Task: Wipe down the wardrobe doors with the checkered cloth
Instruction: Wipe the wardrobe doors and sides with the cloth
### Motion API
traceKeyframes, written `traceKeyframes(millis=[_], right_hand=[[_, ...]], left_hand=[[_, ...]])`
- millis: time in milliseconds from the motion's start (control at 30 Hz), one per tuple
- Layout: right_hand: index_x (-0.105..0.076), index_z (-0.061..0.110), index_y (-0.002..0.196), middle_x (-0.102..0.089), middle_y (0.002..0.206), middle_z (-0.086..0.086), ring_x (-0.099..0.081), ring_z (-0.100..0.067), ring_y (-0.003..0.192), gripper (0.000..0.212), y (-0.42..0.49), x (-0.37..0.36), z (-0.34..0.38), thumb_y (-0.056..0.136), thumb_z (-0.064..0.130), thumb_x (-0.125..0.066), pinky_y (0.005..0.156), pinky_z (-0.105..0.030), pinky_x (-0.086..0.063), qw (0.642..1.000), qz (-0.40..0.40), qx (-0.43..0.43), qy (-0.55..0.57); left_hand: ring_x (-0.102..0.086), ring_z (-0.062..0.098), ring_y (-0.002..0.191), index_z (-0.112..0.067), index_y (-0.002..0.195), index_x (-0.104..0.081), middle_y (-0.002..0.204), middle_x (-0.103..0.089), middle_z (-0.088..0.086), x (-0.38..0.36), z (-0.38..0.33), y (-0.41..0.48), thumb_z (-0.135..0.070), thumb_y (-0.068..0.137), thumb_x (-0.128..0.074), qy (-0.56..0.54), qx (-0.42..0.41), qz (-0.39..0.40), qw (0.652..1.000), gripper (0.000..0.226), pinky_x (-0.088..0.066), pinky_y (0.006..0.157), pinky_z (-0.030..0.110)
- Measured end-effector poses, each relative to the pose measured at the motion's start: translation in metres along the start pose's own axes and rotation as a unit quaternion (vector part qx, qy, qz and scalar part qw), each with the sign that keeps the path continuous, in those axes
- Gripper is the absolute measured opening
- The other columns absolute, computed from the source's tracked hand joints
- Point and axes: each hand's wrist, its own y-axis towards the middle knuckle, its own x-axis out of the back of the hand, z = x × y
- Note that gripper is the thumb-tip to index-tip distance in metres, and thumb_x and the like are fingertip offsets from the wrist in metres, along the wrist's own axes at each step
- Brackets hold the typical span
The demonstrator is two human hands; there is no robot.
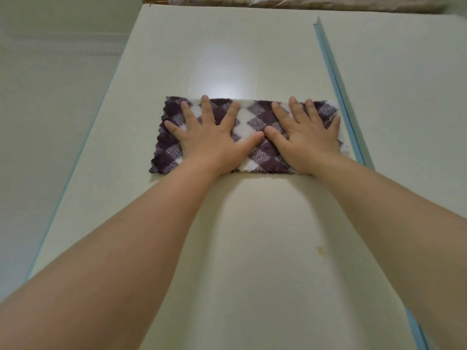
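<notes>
— What's on the left?
— The left hand point(212, 140), fingers spread and flat, pressing the checkered cloth point(250, 122) against the pale wardrobe door point(227, 59).
— And further right?
— The right hand point(307, 141), fingers likewise splayed on the cloth, just beside the door's blue edge point(337, 82).

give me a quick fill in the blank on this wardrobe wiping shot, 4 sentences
1. The checkered cloth is purple and ____.
2. The left hand and the right hand press on it with fingers ____, not curled.
3. The edge strip right of the cloth on the wardrobe door is ____ in colour.
4. The small stain on the door, nearer the person than the cloth, is ____ in colour.

Missing words: white; straight; blue; yellow
</notes>
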Motion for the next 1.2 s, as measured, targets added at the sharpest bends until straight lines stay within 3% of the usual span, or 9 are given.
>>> traceKeyframes(millis=[633, 1200], right_hand=[[0.006, 0.042, 0.145, 0.013, 0.156, 0.007, 0.015, -0.017, 0.143, 0.057, -0.035, -0.001, -0.026, 0.093, 0.057, -0.009, 0.11, -0.059, 0.008, 1.0, 0.013, -0.014, -0.012], [-0.001, 0.043, 0.146, 0.005, 0.157, 0.009, 0.008, -0.017, 0.144, 0.057, 0.1, 0.009, 0.035, 0.093, 0.061, -0.013, 0.11, -0.06, 0.006, 1.0, -0.01, 0.002, 0.006]], left_hand=[[0.022, 0.038, 0.138, -0.051, 0.14, 0.008, 0.155, 0.017, 0.002, -0.01, -0.023, -0.022, -0.087, 0.068, -0.014, 0.0, -0.03, 0.019, 0.999, 0.083, 0.011, 0.102, 0.067], [0.013, 0.035, 0.141, -0.052, 0.141, -0.004, 0.157, 0.007, -0.002, 0.02, 0.042, 0.109, -0.089, 0.066, -0.016, 0.011, -0.027, -0.016, 0.999, 0.085, 0.007, 0.104, 0.067]])
